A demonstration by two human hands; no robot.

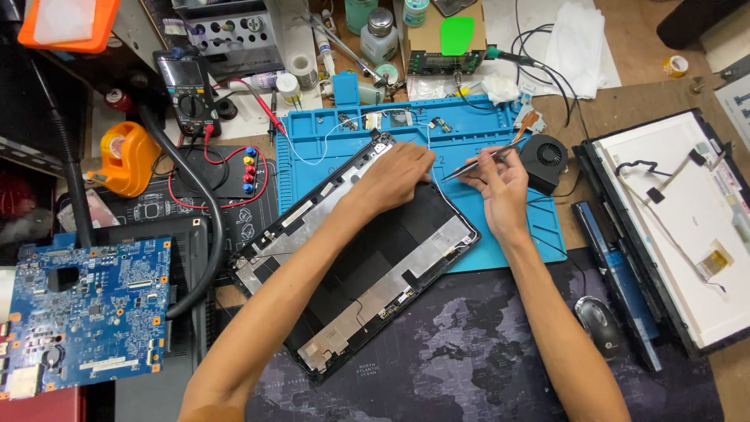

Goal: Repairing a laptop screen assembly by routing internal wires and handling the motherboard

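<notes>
A black laptop lid shell (367, 266) with silver foil strips lies tilted across the blue work mat (539, 227). My left hand (394, 172) rests palm down on the shell's far corner, fingers pressed near a thin white wire (328, 141). Just to the right, my right hand (500, 180) pinches metal tweezers (473, 164), whose tip points left toward the shell's upper edge. A round black cooling fan (544, 154) sits beside my right hand.
A blue circuit board (86, 312) lies at the left, with a multimeter (186, 90) and an orange tape dispenser (125, 156) behind it. A laptop screen panel (687, 227) and a mouse (598, 320) are at the right. Bottles and tools crowd the back.
</notes>
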